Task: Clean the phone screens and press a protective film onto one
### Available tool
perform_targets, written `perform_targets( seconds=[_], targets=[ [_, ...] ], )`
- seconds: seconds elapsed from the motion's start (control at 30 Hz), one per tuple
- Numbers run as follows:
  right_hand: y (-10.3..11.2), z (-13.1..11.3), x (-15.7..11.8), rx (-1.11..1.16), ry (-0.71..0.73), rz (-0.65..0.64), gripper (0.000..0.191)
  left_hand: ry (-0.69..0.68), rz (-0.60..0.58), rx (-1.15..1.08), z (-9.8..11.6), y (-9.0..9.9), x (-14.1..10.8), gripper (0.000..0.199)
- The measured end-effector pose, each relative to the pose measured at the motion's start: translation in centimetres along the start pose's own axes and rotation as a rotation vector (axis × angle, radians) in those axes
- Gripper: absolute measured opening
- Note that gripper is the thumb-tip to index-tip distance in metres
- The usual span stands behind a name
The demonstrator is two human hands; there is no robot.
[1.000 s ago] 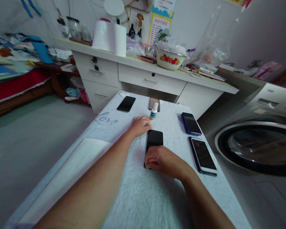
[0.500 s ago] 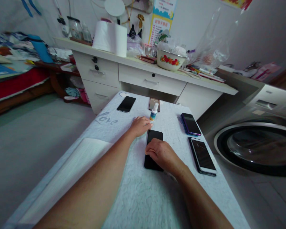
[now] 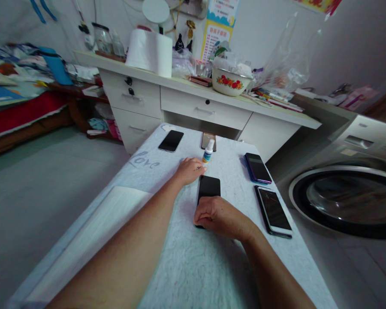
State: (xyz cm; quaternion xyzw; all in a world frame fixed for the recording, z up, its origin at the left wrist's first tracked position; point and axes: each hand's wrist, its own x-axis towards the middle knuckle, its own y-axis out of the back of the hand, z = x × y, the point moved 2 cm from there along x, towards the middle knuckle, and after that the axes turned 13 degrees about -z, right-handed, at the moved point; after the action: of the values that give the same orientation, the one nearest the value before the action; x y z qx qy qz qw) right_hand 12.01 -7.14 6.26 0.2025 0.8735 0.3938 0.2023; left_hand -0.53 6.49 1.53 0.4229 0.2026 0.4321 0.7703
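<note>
A black smartphone (image 3: 209, 185) lies screen up on the table, its lower part hidden by my right hand (image 3: 214, 214). That hand is closed with its fingers curled in, resting on or just over the glass. Whatever the fingers may hold is hidden. My left hand (image 3: 191, 170) lies on the cloth by the phone's upper left corner, fingers loosely apart and nothing visible in them. Just beyond it stands a small spray bottle (image 3: 207, 152) with a white cap and a blue and yellow label.
Another phone (image 3: 171, 140) lies at the far left, a brownish one (image 3: 209, 139) behind the bottle. Along the right edge are stacked phones (image 3: 257, 167) and a white phone (image 3: 275, 210) on a dark one. A white desk (image 3: 206, 105) stands beyond, a washing machine (image 3: 357, 180) to the right.
My right hand has slid toward me, from the phone's middle to its lower end, uncovering more of the upper screen. The left hand stays where it was.
</note>
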Motion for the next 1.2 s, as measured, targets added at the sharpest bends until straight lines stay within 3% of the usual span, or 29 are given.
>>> perform_targets(
  seconds=[0.33, 0.77, 0.97, 1.2],
  targets=[
    [0.2, 1.3, 0.5, -0.093, -0.231, 0.27, 0.015, 0.015, 0.014, 0.005, -0.2, -0.3, 0.1, 0.035],
    [0.5, 2.7, 1.1, -0.165, -0.424, 0.394, 0.016, 0.006, -0.002, 0.017, 0.1, 0.0, 0.0, 0.036],
    [0.5, 2.7, 1.0, -0.172, -0.419, 0.378, 0.017, 0.011, 0.006, 0.014, 0.0, -0.1, 0.0, 0.035],
    [0.4, 2.0, 0.7, -0.142, -0.298, 0.314, 0.017, 0.024, 0.009, 0.005, 0.0, -0.2, 0.0, 0.032]
  ],
)
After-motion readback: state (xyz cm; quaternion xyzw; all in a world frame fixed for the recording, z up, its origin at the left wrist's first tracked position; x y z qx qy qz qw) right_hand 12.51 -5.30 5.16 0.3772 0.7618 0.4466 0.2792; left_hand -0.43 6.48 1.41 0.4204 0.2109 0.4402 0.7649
